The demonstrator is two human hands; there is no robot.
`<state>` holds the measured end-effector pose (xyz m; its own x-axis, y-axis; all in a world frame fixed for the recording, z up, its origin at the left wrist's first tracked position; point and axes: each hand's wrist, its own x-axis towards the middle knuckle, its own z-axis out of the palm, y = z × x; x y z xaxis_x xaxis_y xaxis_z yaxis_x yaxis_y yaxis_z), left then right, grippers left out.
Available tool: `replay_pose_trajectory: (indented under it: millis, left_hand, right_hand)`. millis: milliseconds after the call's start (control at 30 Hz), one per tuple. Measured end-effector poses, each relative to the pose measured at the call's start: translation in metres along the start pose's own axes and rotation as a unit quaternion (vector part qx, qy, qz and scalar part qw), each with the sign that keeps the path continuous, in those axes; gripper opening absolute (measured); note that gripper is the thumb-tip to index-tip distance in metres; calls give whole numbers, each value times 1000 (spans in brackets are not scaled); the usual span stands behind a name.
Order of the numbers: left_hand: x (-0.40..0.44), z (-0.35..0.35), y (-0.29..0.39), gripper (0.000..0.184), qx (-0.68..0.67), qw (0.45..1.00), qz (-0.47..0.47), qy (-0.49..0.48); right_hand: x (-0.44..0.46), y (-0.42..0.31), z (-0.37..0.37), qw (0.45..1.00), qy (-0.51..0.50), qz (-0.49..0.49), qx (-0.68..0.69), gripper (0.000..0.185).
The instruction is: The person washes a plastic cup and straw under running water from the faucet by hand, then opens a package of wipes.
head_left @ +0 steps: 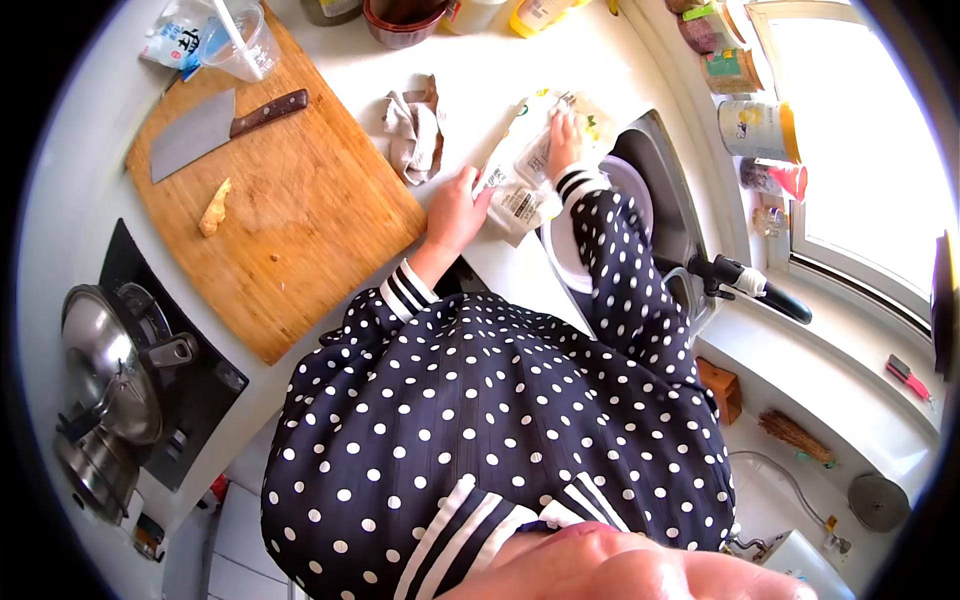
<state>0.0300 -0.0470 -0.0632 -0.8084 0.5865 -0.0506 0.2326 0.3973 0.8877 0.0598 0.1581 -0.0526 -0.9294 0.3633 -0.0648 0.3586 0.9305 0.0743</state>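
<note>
- My left hand (460, 210) has its grip closed on the near-left edge of the printed plastic package (522, 170).
- My right hand (567, 143) touches the package's far-right part; I can't tell how far its fingers are open.
- I see the package above the counter (500, 265), between the crumpled cloth (413, 130) at left and the sink (668, 185) at right.
- Farther left, the cutting board (300, 215) carries the cleaver (195, 135), with the ginger piece (215, 208) on the near side of its blade.
</note>
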Motion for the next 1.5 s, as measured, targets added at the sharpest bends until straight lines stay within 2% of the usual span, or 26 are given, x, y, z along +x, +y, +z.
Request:
replay_pose_trajectory:
  millis: [33, 67, 167, 267, 300, 333, 400, 433, 467, 567, 600, 633, 733, 800, 833, 967, 1067, 1100, 1133, 1200, 1233, 1300, 1400, 1433, 1500]
  left_hand:
    - [0, -2, 3, 20, -12, 1000, -12, -9]
    - [4, -1, 4, 20, -22, 1000, -4, -1]
    - [0, -1, 2, 22, -40, 999, 16, 0]
    - [3, 4, 0, 26, 14, 1000, 6, 5]
    - [4, 6, -1, 26, 11, 1000, 6, 6]
    - [4, 8, -3, 27, 7, 1000, 7, 8]
    - [3, 7, -3, 27, 14, 1000, -4, 4]
    - [3, 4, 1, 27, 25, 1000, -15, -2]
    - [3, 2, 4, 27, 34, 999, -26, -7]
    - [4, 6, 9, 22, 69, 992, 68, 79]
    - [5, 8, 9, 23, 83, 991, 67, 81]
    - [9, 10, 8, 23, 97, 989, 67, 85]
    - [14, 11, 11, 23, 101, 990, 60, 82]
    - [17, 14, 9, 22, 90, 991, 56, 79]
    - [17, 13, 7, 17, 91, 994, 42, 51]
    - [10, 10, 27, 25, 194, 970, 84, 117]
    - [23, 15, 45, 26, 174, 953, 224, 106]
    - [26, 25, 47, 28, 168, 959, 228, 29]
    - [25, 34, 50, 28, 167, 958, 231, 10]
    - [25, 49, 51, 28, 167, 956, 240, -28]
    - [26, 57, 43, 28, 233, 940, 250, -14]
    - [21, 63, 34, 33, 257, 935, 246, -17]
    - [17, 61, 32, 42, 271, 932, 238, -47]
    - [16, 60, 35, 45, 272, 931, 236, -56]
    - [20, 60, 37, 47, 272, 930, 239, -60]
  right_hand:
    - [-13, 4, 32, 996, 22, -10, -82, 44]
    - [-28, -7, 25, 999, -12, 2, -53, 45]
    - [-12, 15, 34, 997, 72, 25, 32, 43]
    - [9, 26, 42, 991, 135, 22, -6, 38]
    - [10, 22, 12, 993, 78, 39, 81, 32]
    - [9, 31, 10, 974, 179, 32, 136, 25]
    - [6, 44, -1, 945, 134, 163, 251, 24]
    - [3, 49, -11, 926, 145, 166, 305, 29]
    - [-2, 54, -12, 932, 145, 161, 290, 30]
    - [-26, 34, 4, 952, 126, 24, 279, 32]
    - [-34, 19, 13, 952, 143, 26, 271, 34]
    - [-38, 4, 13, 965, 100, 58, 237, 39]
    - [-55, -34, 11, 964, 113, 20, 241, 31]
    - [-74, -46, 1, 985, 52, -29, 164, 29]
    - [-83, -43, 5, 976, 78, -41, 200, 27]
    - [-98, -4, -17, 931, -48, 7, 362, 22]
    - [-87, 29, -4, 936, 104, 116, 314, 20]
    - [-80, 29, -8, 922, 161, 120, 331, 21]
    - [-72, 27, -13, 904, 218, 124, 346, 21]
    - [-66, 16, -2, 942, 187, 50, 275, 23]
    - [-70, 5, 6, 956, 188, 27, 224, 25]
    - [-73, -1, 17, 969, 189, -11, 161, 26]
    - [-43, 24, 51, 973, 140, 25, 184, 19]
    - [-37, 27, 14, 971, 180, 32, 153, 13]
    - [-15, 49, 14, 964, 220, -7, 146, 13]
